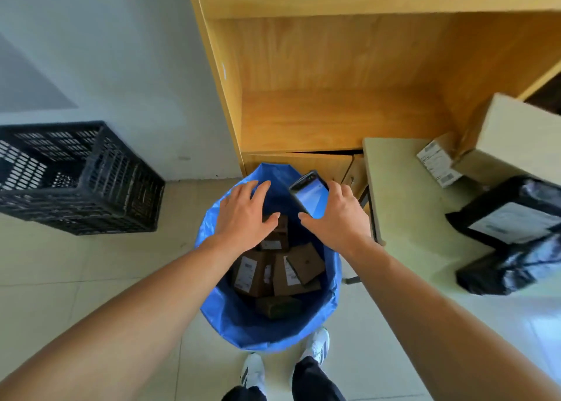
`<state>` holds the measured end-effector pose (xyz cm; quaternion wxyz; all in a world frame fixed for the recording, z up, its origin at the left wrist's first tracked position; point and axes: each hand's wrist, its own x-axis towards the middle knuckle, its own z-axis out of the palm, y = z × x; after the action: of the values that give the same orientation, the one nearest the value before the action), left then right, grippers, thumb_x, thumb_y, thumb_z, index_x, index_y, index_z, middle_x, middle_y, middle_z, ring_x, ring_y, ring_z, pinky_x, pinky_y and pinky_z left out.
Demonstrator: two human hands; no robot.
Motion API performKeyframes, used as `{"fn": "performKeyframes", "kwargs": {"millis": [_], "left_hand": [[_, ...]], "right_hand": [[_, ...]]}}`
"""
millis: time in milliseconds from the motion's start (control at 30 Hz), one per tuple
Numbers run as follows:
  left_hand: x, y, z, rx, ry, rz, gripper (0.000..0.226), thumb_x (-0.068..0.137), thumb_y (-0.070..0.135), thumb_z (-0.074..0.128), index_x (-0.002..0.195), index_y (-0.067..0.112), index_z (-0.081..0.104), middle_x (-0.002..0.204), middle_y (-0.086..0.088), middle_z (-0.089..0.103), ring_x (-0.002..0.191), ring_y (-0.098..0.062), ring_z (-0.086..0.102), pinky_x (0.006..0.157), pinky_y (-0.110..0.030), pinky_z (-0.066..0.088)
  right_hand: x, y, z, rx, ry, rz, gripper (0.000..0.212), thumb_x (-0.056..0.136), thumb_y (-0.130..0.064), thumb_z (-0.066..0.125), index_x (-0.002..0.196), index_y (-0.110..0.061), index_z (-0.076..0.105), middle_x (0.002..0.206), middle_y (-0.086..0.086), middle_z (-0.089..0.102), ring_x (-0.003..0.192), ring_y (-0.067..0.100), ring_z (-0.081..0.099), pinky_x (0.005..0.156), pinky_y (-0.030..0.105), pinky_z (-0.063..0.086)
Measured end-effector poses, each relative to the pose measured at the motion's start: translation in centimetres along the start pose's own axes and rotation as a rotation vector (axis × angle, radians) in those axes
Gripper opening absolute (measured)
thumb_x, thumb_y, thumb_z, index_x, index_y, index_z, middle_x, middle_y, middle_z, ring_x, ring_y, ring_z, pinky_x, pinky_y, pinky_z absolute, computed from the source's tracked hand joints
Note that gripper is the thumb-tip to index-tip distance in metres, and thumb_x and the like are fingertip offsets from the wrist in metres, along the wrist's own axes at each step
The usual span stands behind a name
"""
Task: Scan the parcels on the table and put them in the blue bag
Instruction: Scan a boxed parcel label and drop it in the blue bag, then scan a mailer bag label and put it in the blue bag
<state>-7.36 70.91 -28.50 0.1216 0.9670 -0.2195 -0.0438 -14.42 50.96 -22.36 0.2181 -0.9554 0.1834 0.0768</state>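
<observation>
A crate [76, 176] stood on the floor. The left hand [246, 215] hovered, fingers spread, over the bag [230, 318], which held brown parcels [305, 262]. The right hand [337, 218] gripped the scanner [309, 194] above the bag's far rim. A box [516, 136] and black packets [513, 224] lay along the bench's [394, 194] right edge.

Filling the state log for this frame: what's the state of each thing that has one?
blue bag, open, upright on the floor
brown parcels, lying inside the blue bag
left hand, open, empty, over the bag mouth
right hand, holding the scanner
scanner, screen lit
black parcels, on the table
cardboard boxes, on the table
</observation>
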Motion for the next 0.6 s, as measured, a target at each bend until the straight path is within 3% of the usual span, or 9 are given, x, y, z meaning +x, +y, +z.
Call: {"fn": "performKeyframes", "kwargs": {"millis": [100,233,433,600], "left_hand": [[-1.9,-0.1,-4.4,-0.076,0.076,0.022,0.073,0.085,0.058,0.055,0.147,0.019,0.045,0.137,-0.008,0.058,0.123,-0.034,0.055,0.096,-0.049,0.051],[-6.2,-1.3,-8.1,-0.138,0.228,0.017,0.071,0.083,0.060,0.051,0.143,0.021,0.049,0.139,-0.008,0.058,0.123,-0.036,0.054,0.098,-0.051,0.050],[-8.4,3.1,-8.6,-0.191,0.127,0.111,0.078,0.081,0.067,0.048,0.147,0.024,0.048,0.144,-0.002,0.054,0.129,-0.030,0.050,0.105,-0.049,0.045],[-7.9,11.4,-8.3,-0.248,0.081,0.209,0.079,0.081,0.068,0.050,0.149,0.029,0.044,0.147,0.004,0.049,0.136,-0.023,0.042,0.111,-0.050,0.041]], "right_hand": [[-3.2,-1.0,-2.1,-0.005,-0.013,0.036,0.091,0.079,-0.065,0.069,0.149,-0.020,0.032,0.142,0.004,0.045,0.128,0.027,0.050,0.094,0.044,0.052],[-8.1,-1.4,-3.9,0.013,0.006,0.082,0.092,0.080,-0.067,0.067,0.151,-0.023,0.030,0.143,0.001,0.045,0.128,0.025,0.049,0.093,0.042,0.050],[-14.2,1.1,-5.6,0.093,0.098,0.205,0.087,0.078,-0.066,0.067,0.147,-0.025,0.034,0.137,-0.002,0.047,0.120,0.022,0.053,0.086,0.038,0.052],[-18.2,7.3,-8.3,0.197,0.165,0.285,0.083,0.077,-0.065,0.068,0.144,-0.028,0.036,0.130,-0.006,0.048,0.114,0.018,0.052,0.078,0.031,0.043]]}}
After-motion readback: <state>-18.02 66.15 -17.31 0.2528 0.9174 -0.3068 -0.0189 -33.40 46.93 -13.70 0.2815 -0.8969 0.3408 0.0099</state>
